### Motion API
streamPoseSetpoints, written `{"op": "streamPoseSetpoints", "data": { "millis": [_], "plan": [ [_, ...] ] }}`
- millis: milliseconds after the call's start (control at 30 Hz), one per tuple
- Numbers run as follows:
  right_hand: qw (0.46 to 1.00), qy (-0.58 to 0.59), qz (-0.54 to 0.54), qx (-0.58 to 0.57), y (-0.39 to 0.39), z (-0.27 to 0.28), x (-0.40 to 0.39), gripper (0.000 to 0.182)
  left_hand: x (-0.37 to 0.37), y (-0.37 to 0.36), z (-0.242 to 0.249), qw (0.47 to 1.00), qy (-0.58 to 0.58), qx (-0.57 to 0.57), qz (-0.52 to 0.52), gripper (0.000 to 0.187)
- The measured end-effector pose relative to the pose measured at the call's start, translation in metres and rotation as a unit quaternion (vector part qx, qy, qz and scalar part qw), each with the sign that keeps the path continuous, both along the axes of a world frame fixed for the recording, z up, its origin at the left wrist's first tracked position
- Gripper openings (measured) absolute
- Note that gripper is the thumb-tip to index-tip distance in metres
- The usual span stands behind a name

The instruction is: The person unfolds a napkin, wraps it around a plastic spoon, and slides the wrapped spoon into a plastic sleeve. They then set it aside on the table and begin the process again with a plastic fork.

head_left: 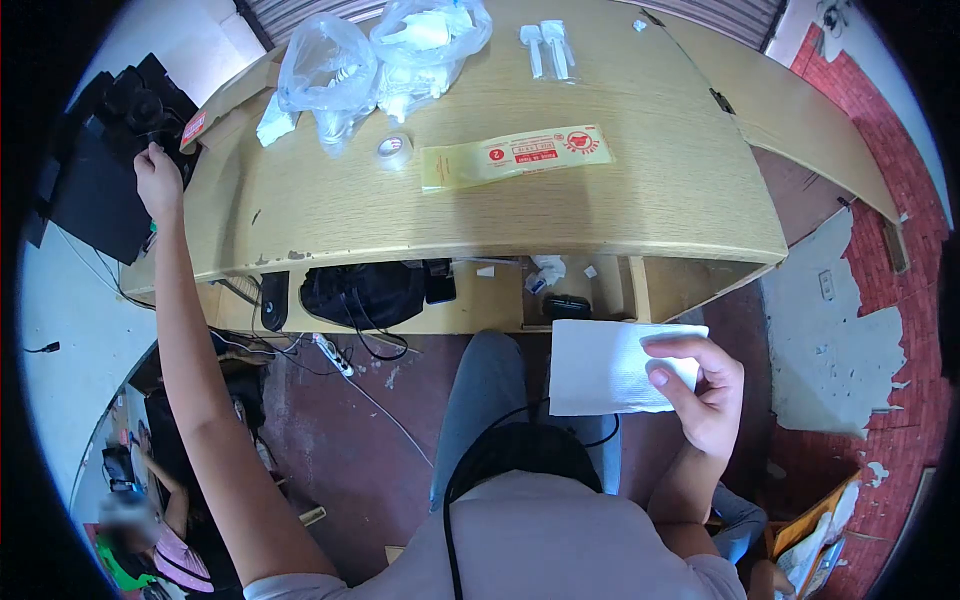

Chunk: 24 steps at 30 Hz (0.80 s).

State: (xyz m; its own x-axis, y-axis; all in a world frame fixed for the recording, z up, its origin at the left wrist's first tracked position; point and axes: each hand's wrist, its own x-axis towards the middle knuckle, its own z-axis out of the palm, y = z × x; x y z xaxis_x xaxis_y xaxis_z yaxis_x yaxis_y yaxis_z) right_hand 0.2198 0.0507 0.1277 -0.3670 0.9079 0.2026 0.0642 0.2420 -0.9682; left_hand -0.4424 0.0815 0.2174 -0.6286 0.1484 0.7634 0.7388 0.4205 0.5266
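My right hand (705, 390) pinches a white paper towel (605, 365) at its right side, above my lap and just below the desk's front edge. Far to the left, my left arm is stretched out and my left hand (158, 180) is closed beside a black device (135, 110); what its fingertips hold is too small to make out. On the desk (350, 220) lie a yellowish flat packet (517, 158) with red print, a roll of tape (394, 151), clear plastic bags (325, 75) with white contents, and white wrapped items (548, 50).
Under the desktop are a black bag (365, 295), a phone (440, 281) and a black case (567, 307) in a compartment. A power strip (332, 355) and cables lie below left. Other people (165, 545) are at the lower left and lower right.
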Motion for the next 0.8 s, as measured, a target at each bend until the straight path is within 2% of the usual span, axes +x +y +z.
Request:
{"op": "streamPoseSetpoints", "data": {
  "millis": [67,133,267,333,367,400,467,500,533,600,667,700,767,800],
  "plan": [
    [1.0,0.0,0.0,-0.001,0.0,-0.001,0.001,0.021,-0.006,0.007,0.001,1.0,0.007,0.004,0.008,0.046],
    [1.0,0.001,0.0,-0.002,0.001,-0.002,0.001,0.021,-0.01,0.012,0.003,0.999,0.025,-0.044,-0.002,0.044],
    [1.0,0.011,-0.004,-0.006,0.001,-0.002,0.0,0.021,0.049,0.024,0.018,0.999,0.035,-0.039,0.004,0.046],
    [1.0,0.013,-0.007,-0.006,0.002,-0.002,0.0,0.021,0.059,0.031,0.027,0.997,-0.014,-0.068,-0.017,0.052],
    [1.0,0.012,-0.008,-0.007,0.002,-0.002,0.0,0.021,0.057,0.033,0.036,0.989,-0.047,-0.139,-0.015,0.054],
    [1.0,0.011,-0.009,-0.009,0.002,-0.002,0.0,0.02,0.056,0.041,0.036,0.989,-0.046,-0.138,-0.015,0.054],
    [1.0,0.014,-0.005,-0.006,0.003,-0.005,0.0,0.02,0.064,0.059,0.036,0.996,0.071,-0.005,-0.062,0.054],
    [1.0,0.016,-0.002,-0.003,0.003,-0.006,0.0,0.02,0.071,0.064,0.045,0.993,0.034,-0.045,-0.104,0.054],
    [1.0,0.017,-0.002,-0.001,0.003,-0.006,-0.001,0.02,0.061,0.077,0.046,0.984,0.032,-0.054,-0.168,0.04],
    [1.0,0.018,0.0,-0.002,0.003,-0.006,-0.002,0.021,0.11,0.088,0.049,0.946,0.112,-0.025,-0.304,0.022],
    [1.0,0.014,0.002,0.001,0.004,-0.006,-0.003,0.021,0.11,0.106,0.045,0.902,0.194,-0.091,-0.374,0.018],
    [1.0,0.009,0.004,0.003,0.004,-0.006,-0.003,0.022,0.109,0.115,0.039,0.902,0.194,-0.09,-0.374,0.018],
    [1.0,0.011,0.006,0.0,0.004,-0.006,-0.003,0.022,0.111,0.129,0.024,0.888,0.1,-0.209,-0.397,0.022],
    [1.0,0.013,0.008,-0.005,0.004,-0.006,-0.003,0.022,0.114,0.133,0.017,0.889,0.101,-0.208,-0.396,0.022]
  ]
}}
